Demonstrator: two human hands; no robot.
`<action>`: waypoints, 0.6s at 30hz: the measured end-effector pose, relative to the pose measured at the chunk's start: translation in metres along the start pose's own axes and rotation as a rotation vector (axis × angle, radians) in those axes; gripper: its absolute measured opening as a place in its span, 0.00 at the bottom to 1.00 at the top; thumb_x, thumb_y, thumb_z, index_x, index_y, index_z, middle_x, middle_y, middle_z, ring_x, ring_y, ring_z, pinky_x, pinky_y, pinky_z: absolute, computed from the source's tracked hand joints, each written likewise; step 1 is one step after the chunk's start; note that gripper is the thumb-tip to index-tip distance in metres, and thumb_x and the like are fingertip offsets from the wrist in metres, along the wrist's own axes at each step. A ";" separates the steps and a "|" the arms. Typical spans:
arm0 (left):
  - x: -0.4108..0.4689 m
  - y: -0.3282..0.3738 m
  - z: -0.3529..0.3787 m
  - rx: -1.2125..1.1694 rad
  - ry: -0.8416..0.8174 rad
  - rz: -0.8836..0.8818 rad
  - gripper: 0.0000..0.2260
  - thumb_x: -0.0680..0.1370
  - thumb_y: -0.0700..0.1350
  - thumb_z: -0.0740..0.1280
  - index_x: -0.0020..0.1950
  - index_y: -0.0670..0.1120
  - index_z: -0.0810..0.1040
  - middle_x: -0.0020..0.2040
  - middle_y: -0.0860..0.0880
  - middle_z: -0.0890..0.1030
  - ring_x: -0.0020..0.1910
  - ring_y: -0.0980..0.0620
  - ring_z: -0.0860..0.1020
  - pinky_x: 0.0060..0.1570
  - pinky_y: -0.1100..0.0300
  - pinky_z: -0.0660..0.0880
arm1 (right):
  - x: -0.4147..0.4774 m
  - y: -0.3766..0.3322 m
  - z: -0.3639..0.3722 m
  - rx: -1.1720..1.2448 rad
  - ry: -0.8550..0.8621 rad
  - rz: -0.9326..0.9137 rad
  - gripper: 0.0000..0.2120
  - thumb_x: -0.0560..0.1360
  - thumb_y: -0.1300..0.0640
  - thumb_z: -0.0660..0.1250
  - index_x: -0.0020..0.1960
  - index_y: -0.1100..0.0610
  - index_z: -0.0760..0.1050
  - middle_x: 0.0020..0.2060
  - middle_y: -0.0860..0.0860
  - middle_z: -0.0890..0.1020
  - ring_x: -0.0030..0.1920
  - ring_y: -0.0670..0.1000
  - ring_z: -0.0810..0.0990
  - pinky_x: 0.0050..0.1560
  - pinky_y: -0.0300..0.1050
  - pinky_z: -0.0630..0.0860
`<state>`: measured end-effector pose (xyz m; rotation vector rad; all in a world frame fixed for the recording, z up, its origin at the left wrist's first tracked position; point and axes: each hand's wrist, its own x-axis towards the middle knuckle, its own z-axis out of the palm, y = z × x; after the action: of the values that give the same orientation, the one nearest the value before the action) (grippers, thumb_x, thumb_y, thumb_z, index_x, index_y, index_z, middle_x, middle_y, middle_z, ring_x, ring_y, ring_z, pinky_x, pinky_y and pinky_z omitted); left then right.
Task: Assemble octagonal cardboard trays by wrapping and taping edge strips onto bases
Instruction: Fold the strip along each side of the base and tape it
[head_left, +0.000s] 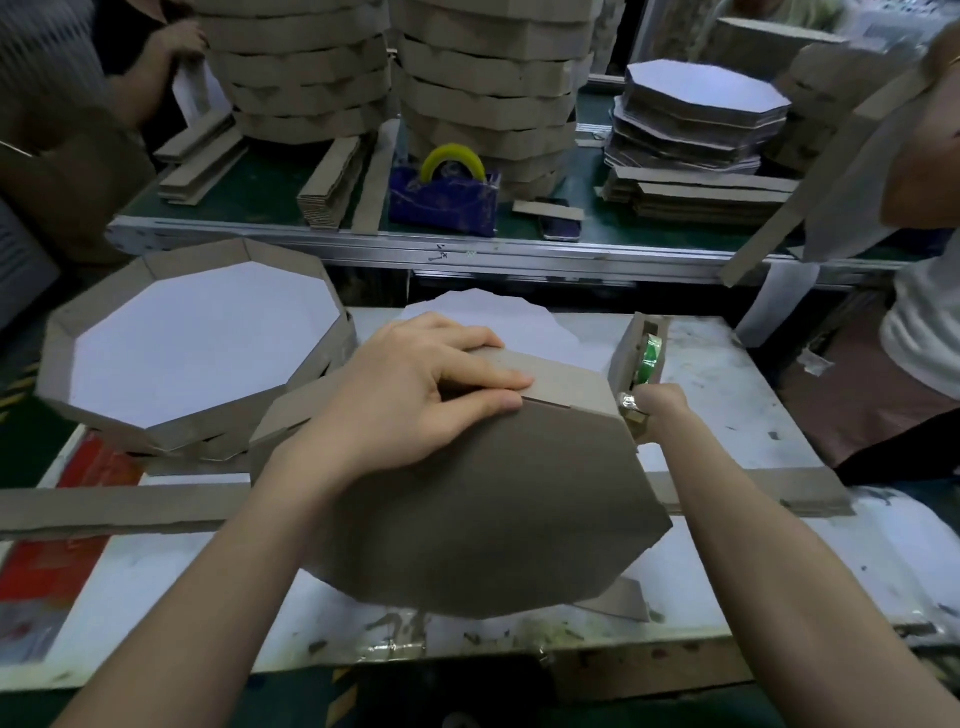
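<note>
on white bench (727, 395), left hand (410, 395) presses tray (493, 493) flat-fingered; right hand (662, 408) pinches tape (650, 358).

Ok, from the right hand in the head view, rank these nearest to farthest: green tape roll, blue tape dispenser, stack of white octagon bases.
1. Green tape roll, just above the right hand.
2. Blue tape dispenser, farther back, left.
3. Stack of white octagon bases, far back, right.

no readable text, labels, brands or numbers anywhere
</note>
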<state>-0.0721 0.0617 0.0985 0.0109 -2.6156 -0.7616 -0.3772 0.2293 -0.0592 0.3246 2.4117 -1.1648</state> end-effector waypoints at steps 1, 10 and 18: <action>0.001 -0.002 0.002 -0.006 0.020 0.003 0.12 0.75 0.58 0.66 0.56 0.61 0.83 0.57 0.58 0.81 0.58 0.55 0.76 0.56 0.47 0.73 | 0.005 0.000 0.000 -0.006 -0.008 0.005 0.17 0.78 0.66 0.62 0.66 0.69 0.68 0.60 0.64 0.76 0.57 0.64 0.79 0.59 0.62 0.78; 0.008 -0.002 0.012 0.015 0.054 -0.026 0.14 0.74 0.63 0.63 0.55 0.63 0.82 0.57 0.60 0.81 0.58 0.58 0.76 0.53 0.47 0.76 | 0.034 0.005 0.009 0.233 -0.061 0.148 0.10 0.78 0.70 0.60 0.59 0.65 0.69 0.48 0.61 0.79 0.47 0.58 0.80 0.50 0.55 0.80; 0.008 -0.001 0.014 0.052 0.067 -0.065 0.12 0.74 0.61 0.65 0.55 0.65 0.81 0.57 0.61 0.80 0.58 0.59 0.75 0.54 0.48 0.75 | 0.007 0.004 0.010 0.856 0.027 0.155 0.07 0.74 0.56 0.65 0.46 0.61 0.76 0.39 0.55 0.80 0.33 0.53 0.75 0.33 0.45 0.73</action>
<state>-0.0851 0.0672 0.0910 0.1343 -2.5814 -0.7022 -0.3792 0.2238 -0.0707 0.7625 1.7324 -2.0602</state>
